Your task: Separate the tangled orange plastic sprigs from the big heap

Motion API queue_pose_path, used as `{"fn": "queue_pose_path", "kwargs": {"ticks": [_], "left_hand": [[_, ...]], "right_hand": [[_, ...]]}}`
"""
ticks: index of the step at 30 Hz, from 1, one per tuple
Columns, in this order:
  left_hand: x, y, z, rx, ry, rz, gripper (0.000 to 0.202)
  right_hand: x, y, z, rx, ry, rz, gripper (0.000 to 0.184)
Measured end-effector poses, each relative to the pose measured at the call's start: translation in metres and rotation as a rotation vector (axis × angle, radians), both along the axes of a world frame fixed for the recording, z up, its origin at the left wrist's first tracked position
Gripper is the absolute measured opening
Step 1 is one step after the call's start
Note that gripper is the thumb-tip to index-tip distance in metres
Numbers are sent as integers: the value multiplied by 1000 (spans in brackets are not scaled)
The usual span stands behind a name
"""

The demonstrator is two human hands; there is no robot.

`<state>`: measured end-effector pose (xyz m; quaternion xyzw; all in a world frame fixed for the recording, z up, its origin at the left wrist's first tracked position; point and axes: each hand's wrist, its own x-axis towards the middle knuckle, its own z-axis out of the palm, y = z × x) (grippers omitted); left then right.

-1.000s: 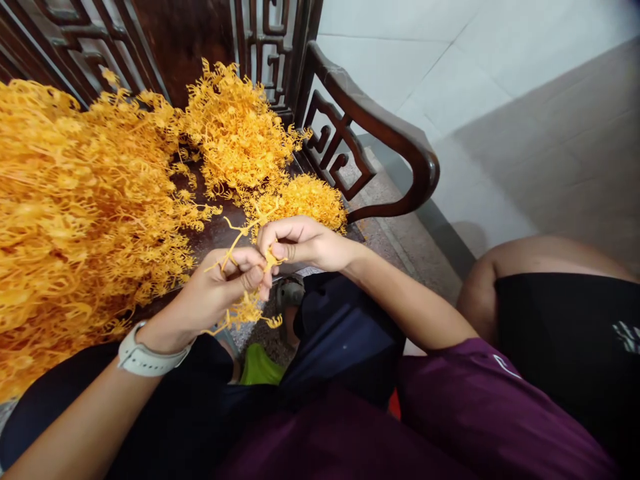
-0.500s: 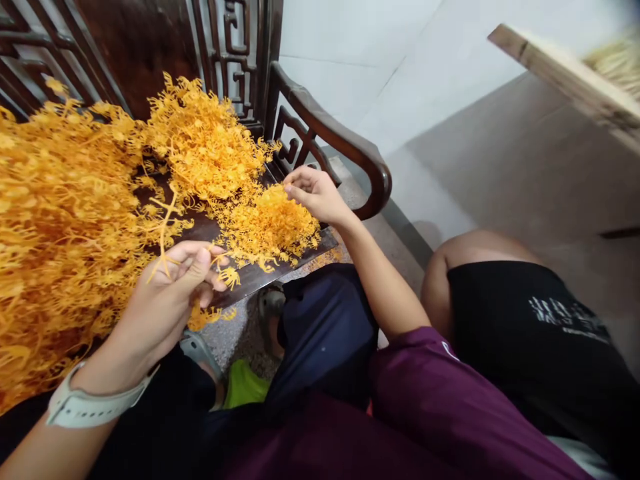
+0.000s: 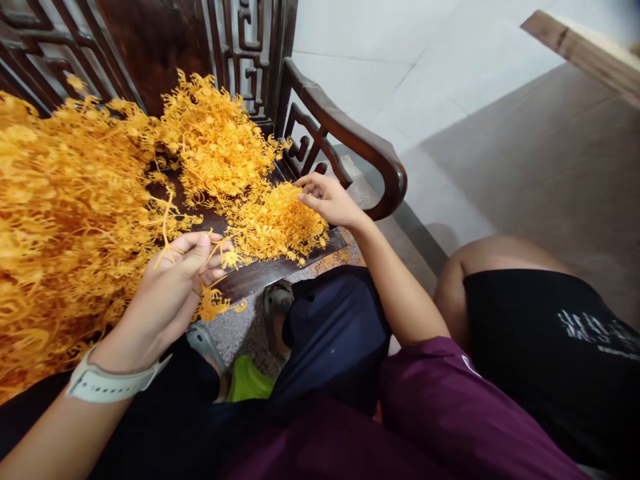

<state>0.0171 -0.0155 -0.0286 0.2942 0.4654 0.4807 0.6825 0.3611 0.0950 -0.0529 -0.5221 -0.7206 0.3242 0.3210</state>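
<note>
My left hand (image 3: 173,290), with a white watch at the wrist, is closed on an orange plastic sprig (image 3: 167,243) whose branches stick up between the fingers. My right hand (image 3: 327,197) reaches out over a small heap of orange plastic pieces (image 3: 275,223) on the dark wooden bench seat (image 3: 260,275), its fingers loosely curled and touching the heap's far edge. Whether anything is in those fingers I cannot make out.
A large mass of orange sprigs (image 3: 60,213) fills the bench at left, with another clump (image 3: 215,140) at the back. The carved armrest (image 3: 350,140) curves beside my right hand. A person's knee in black shorts (image 3: 525,307) sits at right. A wooden board (image 3: 585,53) shows top right.
My hands, pinched together on one sprig a second ago, have parted. The right hand moved out to the small heap; the left kept the sprig.
</note>
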Motion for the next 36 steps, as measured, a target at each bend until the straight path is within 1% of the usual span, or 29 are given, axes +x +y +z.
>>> {"fn": "queue_pose_path", "kwargs": {"ticks": [2, 4, 5, 7, 9, 11, 14, 17, 20, 24, 28, 32, 36], "left_hand": [[0, 0, -2, 8, -26, 28, 16], [-1, 1, -3, 30, -51, 54, 16], [-1, 1, -3, 44, -62, 65, 16], [1, 1, -2, 61, -74, 90, 15], [4, 0, 0, 67, -74, 113, 15], [7, -3, 2, 82, -60, 105, 13], [11, -7, 3, 135, -51, 67, 10], [10, -8, 4, 163, -98, 80, 11], [8, -6, 8, 138, -154, 115, 19], [6, -4, 13, 76, -246, 124, 21], [5, -5, 17, 63, -325, 104, 21], [3, -6, 21, 78, -322, 97, 24], [2, -6, 26, 72, -328, 70, 27]], "right_hand": [[-16, -10, 8, 37, 105, 44, 32], [-36, -23, 19, 34, 218, 106, 33], [-47, -30, 25, 11, 255, 148, 37], [-69, -45, 35, -65, 265, 252, 48], [-89, -60, 41, -118, 259, 324, 51], [-106, -71, 42, -151, 287, 353, 46], [-125, -80, 34, -202, 364, 390, 41], [-134, -81, 24, -217, 468, 394, 38], [-136, -78, 20, -237, 566, 393, 38], [-134, -75, 26, -304, 631, 450, 33], [-135, -76, 32, -417, 664, 458, 28], [-140, -79, 32, -479, 680, 474, 24], [-149, -83, 29, -511, 778, 434, 21]]}}
